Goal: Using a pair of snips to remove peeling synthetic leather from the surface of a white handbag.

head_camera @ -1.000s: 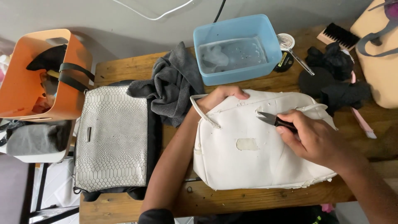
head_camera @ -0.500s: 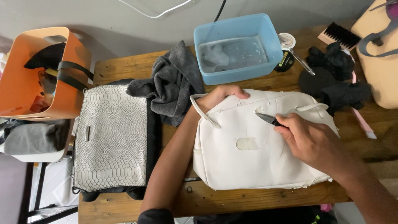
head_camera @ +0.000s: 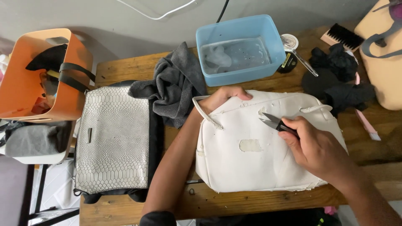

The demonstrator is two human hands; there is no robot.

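A white handbag [head_camera: 259,167] lies flat on the wooden table [head_camera: 125,69], with a peeled patch near its middle and flaking along the top edge. My left hand [head_camera: 226,97] grips the bag's upper left edge beside its strap. My right hand [head_camera: 316,148] holds small black-handled snips [head_camera: 274,122], their blades pointing at a flaked spot near the bag's top edge.
A grey snakeskin-pattern bag [head_camera: 113,144] lies to the left, a grey cloth [head_camera: 176,86] beside it. A blue tub of water [head_camera: 238,48] stands behind. An orange bin [head_camera: 25,90] is far left; black cloths [head_camera: 339,73], a brush [head_camera: 341,37] and a tan bag [head_camera: 383,62] right.
My right hand has shifted the snips slightly along the bag's top edge. The left hand stays in place.
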